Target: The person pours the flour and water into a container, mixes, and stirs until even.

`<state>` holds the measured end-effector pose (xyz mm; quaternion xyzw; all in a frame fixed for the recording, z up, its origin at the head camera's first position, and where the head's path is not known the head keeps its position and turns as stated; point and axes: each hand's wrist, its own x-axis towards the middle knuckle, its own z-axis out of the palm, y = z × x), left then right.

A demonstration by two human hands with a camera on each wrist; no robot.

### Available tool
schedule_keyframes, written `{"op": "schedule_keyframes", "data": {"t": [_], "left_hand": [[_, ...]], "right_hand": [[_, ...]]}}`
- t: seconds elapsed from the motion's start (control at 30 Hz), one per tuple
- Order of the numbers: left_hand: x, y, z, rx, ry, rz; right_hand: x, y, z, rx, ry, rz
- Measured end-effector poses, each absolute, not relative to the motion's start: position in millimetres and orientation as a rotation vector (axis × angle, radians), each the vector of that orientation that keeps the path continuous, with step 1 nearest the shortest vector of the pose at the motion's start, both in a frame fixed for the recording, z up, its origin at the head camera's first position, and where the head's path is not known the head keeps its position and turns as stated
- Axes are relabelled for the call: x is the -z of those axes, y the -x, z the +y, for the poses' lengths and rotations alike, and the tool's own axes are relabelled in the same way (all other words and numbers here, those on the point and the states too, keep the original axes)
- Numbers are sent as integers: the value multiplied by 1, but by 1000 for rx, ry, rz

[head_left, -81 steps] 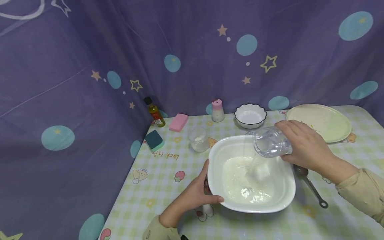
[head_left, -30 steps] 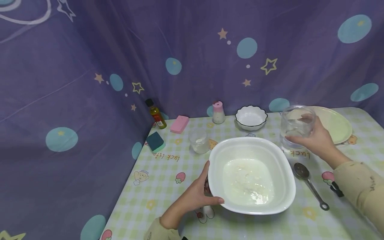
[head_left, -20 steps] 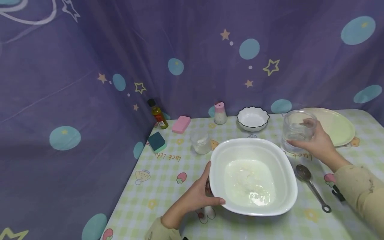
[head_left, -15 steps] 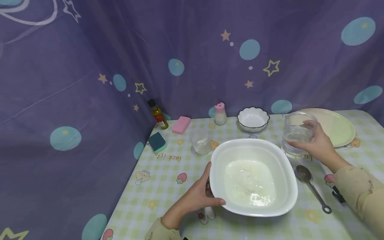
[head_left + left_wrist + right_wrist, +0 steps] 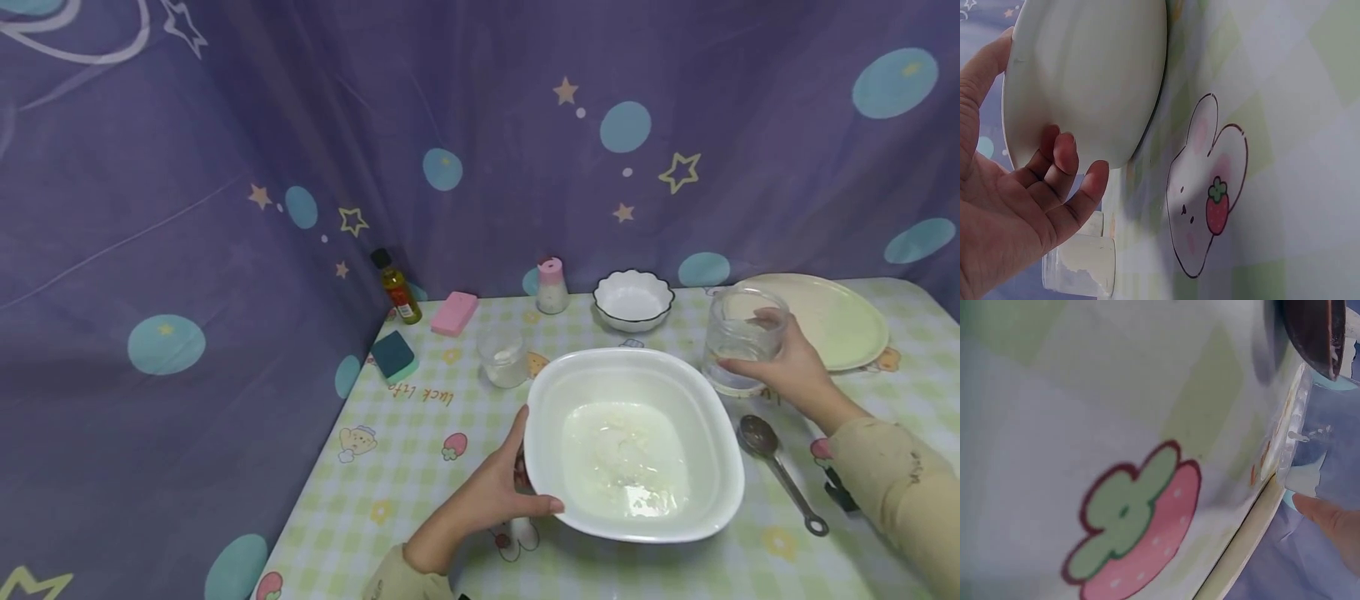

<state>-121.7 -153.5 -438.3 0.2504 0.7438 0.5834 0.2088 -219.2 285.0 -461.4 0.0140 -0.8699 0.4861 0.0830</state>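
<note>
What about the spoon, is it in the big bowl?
No, the spoon lies on the table, beside the big bowl.

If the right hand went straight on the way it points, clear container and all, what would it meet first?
Probably the scalloped white bowl, ahead of the right hand beyond the clear container it grips. Depth is unclear here; it might just skim past.

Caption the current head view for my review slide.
Left hand grips a white basin of pale liquid while right hand holds a clear jar.
</note>
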Motion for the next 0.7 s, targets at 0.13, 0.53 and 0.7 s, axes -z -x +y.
{"op": "schedule_keyframes", "data": {"t": [0.13, 0.53, 0.7], "left_hand": [[438, 122, -154, -1611, -694, 2086], [441, 123, -153, -1669, -756, 2017], [441, 124, -153, -1677, -756, 2001]], "right_hand": [[463, 219, 285, -1475, -39, -2614], [462, 217, 291, -1425, 20, -2689], [462, 217, 292, -1408, 19, -2708]]}}
